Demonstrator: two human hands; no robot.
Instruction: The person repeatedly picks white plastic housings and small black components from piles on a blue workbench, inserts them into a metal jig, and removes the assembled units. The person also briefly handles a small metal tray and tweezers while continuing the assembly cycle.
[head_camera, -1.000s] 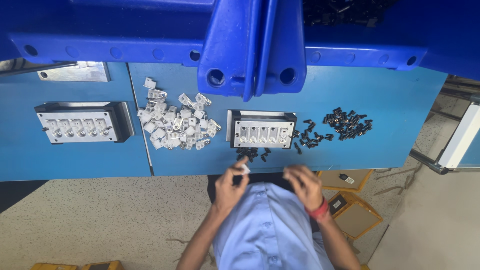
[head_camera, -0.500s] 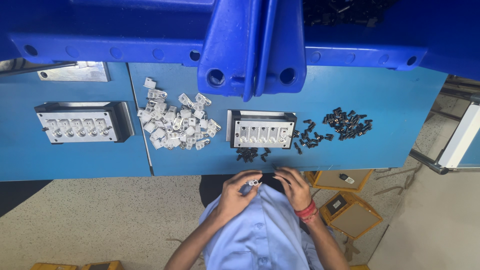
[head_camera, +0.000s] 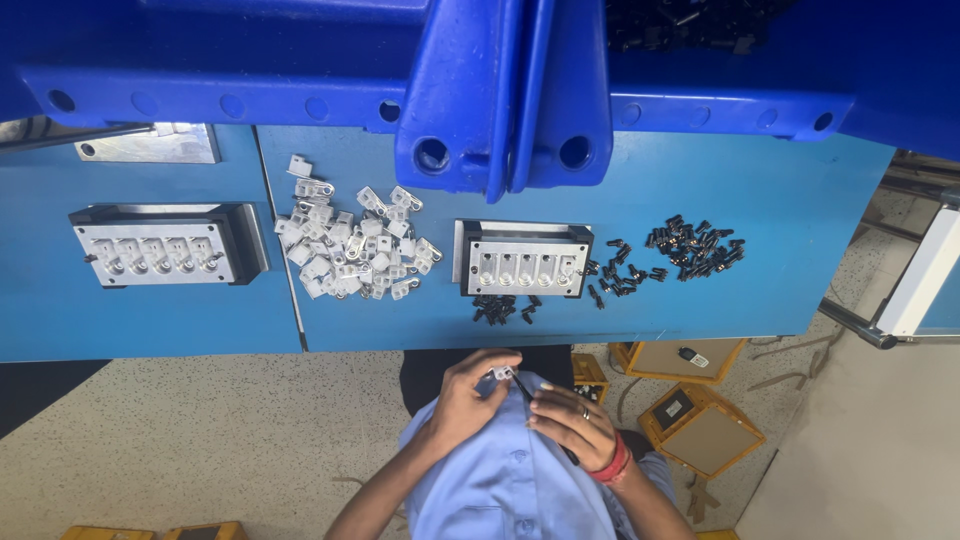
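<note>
Both hands pinch things off the table's near edge: left hand (head_camera: 468, 400) a small, light, rigid white clip (head_camera: 497, 374), best gripped by its edges; right hand (head_camera: 575, 425) a thin dark tool (head_camera: 524, 388).

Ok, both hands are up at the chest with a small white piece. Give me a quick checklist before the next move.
1. White piece pinched at the left hand fingertips: ok.
2. Thin dark tool in the right hand, tip at the piece: ok, though whether it is seated, cannot tell.
3. Metal block with five sockets lies flat on the blue table, straight ahead: ok.
4. Its sockets free or filled: cannot tell.
5. Small black parts loose at the table's near edge, close to falling: not ok.
6. Pile of white pieces beside the block, apart from it: ok.
</note>
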